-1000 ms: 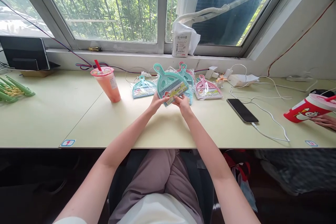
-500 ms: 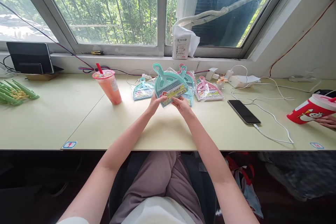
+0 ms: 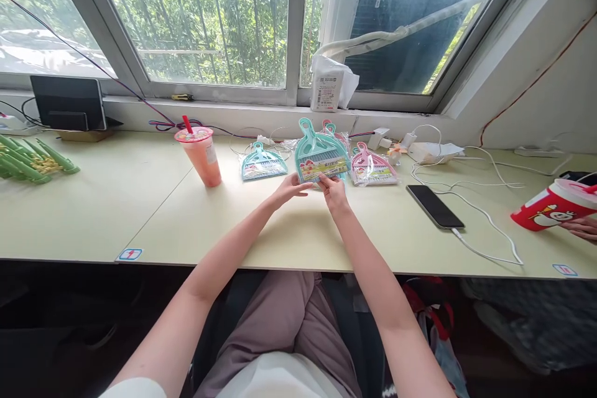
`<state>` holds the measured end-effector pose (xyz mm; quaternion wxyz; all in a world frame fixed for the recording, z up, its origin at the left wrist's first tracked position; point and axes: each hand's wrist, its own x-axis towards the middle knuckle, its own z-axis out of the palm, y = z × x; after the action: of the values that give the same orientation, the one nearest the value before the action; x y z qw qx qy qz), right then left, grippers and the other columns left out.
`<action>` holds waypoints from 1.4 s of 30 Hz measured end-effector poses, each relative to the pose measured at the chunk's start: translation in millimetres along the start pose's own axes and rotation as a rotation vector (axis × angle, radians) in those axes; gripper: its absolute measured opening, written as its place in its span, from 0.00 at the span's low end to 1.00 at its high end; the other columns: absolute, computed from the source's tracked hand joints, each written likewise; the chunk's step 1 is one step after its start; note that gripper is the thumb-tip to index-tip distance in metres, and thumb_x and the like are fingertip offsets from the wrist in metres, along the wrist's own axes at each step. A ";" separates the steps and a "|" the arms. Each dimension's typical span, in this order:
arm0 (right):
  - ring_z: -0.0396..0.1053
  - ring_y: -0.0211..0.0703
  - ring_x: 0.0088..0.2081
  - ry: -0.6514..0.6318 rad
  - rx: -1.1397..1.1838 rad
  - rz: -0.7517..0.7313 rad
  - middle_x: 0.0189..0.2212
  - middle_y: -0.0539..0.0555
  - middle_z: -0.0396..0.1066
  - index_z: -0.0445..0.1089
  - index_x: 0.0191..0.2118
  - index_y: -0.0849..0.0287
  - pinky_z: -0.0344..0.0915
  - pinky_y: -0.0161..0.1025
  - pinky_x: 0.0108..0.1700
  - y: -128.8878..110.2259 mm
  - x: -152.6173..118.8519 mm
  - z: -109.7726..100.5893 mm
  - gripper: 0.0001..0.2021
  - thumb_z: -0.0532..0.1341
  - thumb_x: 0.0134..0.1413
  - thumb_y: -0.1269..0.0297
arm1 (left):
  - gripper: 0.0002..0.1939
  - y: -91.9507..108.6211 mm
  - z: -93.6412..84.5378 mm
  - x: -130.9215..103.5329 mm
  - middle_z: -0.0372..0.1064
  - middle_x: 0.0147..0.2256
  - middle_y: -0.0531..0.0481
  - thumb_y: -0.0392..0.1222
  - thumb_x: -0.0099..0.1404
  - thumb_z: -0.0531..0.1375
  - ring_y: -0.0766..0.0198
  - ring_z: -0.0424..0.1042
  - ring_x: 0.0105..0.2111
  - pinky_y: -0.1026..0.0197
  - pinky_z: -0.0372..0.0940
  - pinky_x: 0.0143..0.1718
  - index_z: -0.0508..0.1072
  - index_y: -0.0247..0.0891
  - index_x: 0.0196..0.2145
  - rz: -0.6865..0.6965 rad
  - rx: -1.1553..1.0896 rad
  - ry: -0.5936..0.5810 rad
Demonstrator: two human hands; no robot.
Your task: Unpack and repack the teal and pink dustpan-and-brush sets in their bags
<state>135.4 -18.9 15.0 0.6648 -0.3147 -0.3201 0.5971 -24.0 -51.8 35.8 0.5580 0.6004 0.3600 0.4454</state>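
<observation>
My right hand pinches the lower edge of a mint-green mini dustpan and brush set, which stands upright with a printed label across its bristles. My left hand is at the set's lower left corner, fingers stretched out and apart; whether they touch the set I cannot tell. To the left lies a blue dustpan set in clear wrapping. A pink dustpan set, also wrapped, lies to the right. More sets, mostly hidden, sit behind the one I hold.
A pink drink cup stands at left, beyond it green stalks and a dark tablet. A phone with a white cable lies at right. Another person's hand holds a red cup. A tissue pack stands on the sill.
The mint-green set has turned from a tilt to upright and sits slightly further right in view. My left fingers have loosened from its edge and spread. The view has shifted a little.
</observation>
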 end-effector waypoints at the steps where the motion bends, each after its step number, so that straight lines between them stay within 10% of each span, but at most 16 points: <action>1: 0.75 0.49 0.47 0.017 0.002 -0.012 0.33 0.51 0.78 0.70 0.28 0.57 0.76 0.43 0.52 1.3 -0.6 0.4 0.15 0.76 0.33 0.68 | 0.33 -1.5 0.7 1.2 0.74 0.49 0.37 0.55 0.50 0.72 0.47 0.76 0.47 0.48 0.72 0.46 0.71 0.36 0.49 -0.002 0.043 0.044; 7: 0.75 0.48 0.49 0.089 -0.008 -0.080 0.38 0.53 0.78 0.72 0.34 0.58 0.74 0.45 0.55 7.7 -6.1 3.2 0.14 0.74 0.40 0.66 | 0.28 -15.1 5.8 6.6 0.78 0.33 0.38 0.59 0.52 0.70 0.55 0.79 0.29 0.56 0.73 0.33 0.72 0.32 0.39 -0.015 0.072 0.167; 20: 0.74 0.45 0.51 0.130 0.024 -0.105 0.44 0.54 0.76 0.72 0.39 0.58 0.71 0.43 0.59 5.8 -11.4 8.4 0.13 0.71 0.46 0.67 | 0.09 -15.2 13.2 4.7 0.78 0.34 0.42 0.38 0.58 0.61 0.61 0.78 0.27 0.60 0.73 0.30 0.77 0.32 0.37 0.070 0.174 0.311; 29: 0.74 0.47 0.51 0.111 -0.021 -0.113 0.43 0.54 0.77 0.72 0.39 0.57 0.71 0.45 0.59 8.5 -16.1 12.5 0.14 0.71 0.46 0.65 | 0.17 -20.0 22.1 4.0 0.78 0.33 0.42 0.51 0.59 0.65 0.59 0.77 0.26 0.57 0.74 0.30 0.73 0.33 0.37 0.080 0.049 0.347; 42: 0.74 0.44 0.51 0.158 0.015 -0.044 0.42 0.53 0.77 0.72 0.37 0.57 0.70 0.43 0.60 6.2 -10.8 8.8 0.08 0.68 0.49 0.71 | 0.07 -27.0 18.2 7.0 0.78 0.35 0.45 0.36 0.59 0.60 0.57 0.77 0.35 0.52 0.71 0.44 0.77 0.37 0.35 0.291 0.278 0.361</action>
<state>123.7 -28.8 14.7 0.7033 -0.3490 -0.2689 0.5580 -2.8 -48.5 10.3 0.3270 0.6275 0.4214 0.5672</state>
